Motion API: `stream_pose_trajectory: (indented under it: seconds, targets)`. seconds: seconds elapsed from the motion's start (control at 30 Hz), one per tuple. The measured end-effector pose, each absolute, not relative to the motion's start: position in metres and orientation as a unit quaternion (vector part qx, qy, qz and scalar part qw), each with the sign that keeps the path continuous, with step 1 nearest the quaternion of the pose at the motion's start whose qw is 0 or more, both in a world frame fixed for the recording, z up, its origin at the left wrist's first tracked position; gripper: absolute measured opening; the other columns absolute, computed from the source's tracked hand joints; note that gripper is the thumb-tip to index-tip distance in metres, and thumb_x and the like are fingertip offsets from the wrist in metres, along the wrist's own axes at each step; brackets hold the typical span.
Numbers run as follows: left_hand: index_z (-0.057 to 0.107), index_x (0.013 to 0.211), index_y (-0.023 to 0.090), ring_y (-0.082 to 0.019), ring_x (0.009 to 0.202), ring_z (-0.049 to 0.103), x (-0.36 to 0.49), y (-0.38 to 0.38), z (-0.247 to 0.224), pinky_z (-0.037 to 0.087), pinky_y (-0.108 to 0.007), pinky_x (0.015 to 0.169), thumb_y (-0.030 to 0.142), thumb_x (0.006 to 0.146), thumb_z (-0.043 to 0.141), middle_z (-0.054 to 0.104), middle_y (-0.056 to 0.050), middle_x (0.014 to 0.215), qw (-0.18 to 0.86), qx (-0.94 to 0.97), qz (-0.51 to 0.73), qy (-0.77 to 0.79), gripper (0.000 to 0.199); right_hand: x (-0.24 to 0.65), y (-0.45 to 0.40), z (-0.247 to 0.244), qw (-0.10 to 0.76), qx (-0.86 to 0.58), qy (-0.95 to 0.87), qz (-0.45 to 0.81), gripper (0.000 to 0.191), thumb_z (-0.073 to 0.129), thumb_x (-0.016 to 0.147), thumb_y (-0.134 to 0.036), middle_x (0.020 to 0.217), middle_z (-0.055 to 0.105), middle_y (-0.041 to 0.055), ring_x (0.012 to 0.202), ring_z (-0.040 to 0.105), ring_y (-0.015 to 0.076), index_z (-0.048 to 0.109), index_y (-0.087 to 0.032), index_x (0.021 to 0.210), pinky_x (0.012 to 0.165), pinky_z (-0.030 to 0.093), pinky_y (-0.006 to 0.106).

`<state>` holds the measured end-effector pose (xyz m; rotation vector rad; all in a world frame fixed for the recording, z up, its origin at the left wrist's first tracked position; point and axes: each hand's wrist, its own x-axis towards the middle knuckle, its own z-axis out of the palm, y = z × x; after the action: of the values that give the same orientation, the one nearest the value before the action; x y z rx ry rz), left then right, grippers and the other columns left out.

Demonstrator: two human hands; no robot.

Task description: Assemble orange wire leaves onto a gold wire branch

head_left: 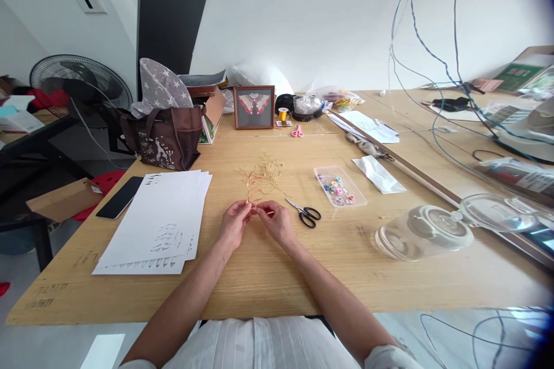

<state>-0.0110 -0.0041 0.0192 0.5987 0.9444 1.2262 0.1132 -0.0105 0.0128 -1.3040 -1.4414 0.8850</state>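
Note:
Near the middle of the wooden table, my left hand [235,222] pinches the lower end of a thin orange wire piece [253,182] with leaf-like strips pointing up. My right hand [276,221] meets it from the right, thumb and finger pressed together at the piece's base; the exact part between them is too small to tell. Just beyond the fingers lies a loose tangle of gold wire [269,173]. Black-handled scissors [308,215] rest to the right of my right hand, blades towards the upper left. A clear tray [362,202] behind them holds several coloured spools.
White papers [151,219] and a black phone [120,198] lie at the left. A brown bag [168,137], a framed picture [254,107] and pink scissors [297,131] stand or lie behind. Clear jars [422,233], a white packet [378,173] and hanging cables [426,57] are at the right.

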Motion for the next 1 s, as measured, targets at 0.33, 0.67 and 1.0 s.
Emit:
stream_pose_trajectory:
  seconds: [0.33,0.67,1.0]
  targets:
    - [0.066,0.072,0.016,-0.012,0.071,0.058,-0.008,-0.005,0.011,0.042,-0.023,0.063,0.022,0.059,0.075,0.065,-0.001,0.075,0.741,0.234,0.529,0.340,0.017,0.105,-0.014,0.015,0.492,-0.460,-0.563,0.479,0.023,0.056,0.075,-0.031,0.075,0.068,0.0048,0.063,0.060,0.0140,0.066,-0.014,0.086,0.059,0.046,0.024]
    - [0.067,0.090,0.017,-0.013,0.082,0.058,-0.018,0.000,0.028,0.040,-0.021,0.065,0.019,0.062,0.070,0.066,-0.005,0.093,0.657,0.336,0.538,0.407,0.028,0.113,-0.010,0.015,0.469,-0.533,-0.552,0.437,0.025,0.053,0.073,-0.037,0.057,0.055,-0.0005,0.050,0.046,0.0097,0.060,-0.014,0.069,0.047,0.034,0.020]
    - [0.061,0.100,0.015,-0.019,0.089,0.061,-0.026,0.003,0.033,0.044,-0.032,0.081,0.028,0.064,0.071,0.066,-0.008,0.099,0.557,0.473,0.545,0.410,0.039,0.111,-0.012,0.014,0.417,-0.593,-0.575,0.380,0.020,0.049,0.070,-0.030,0.052,0.050,-0.0023,0.048,0.042,0.0091,0.059,-0.014,0.064,0.047,0.030,0.020]
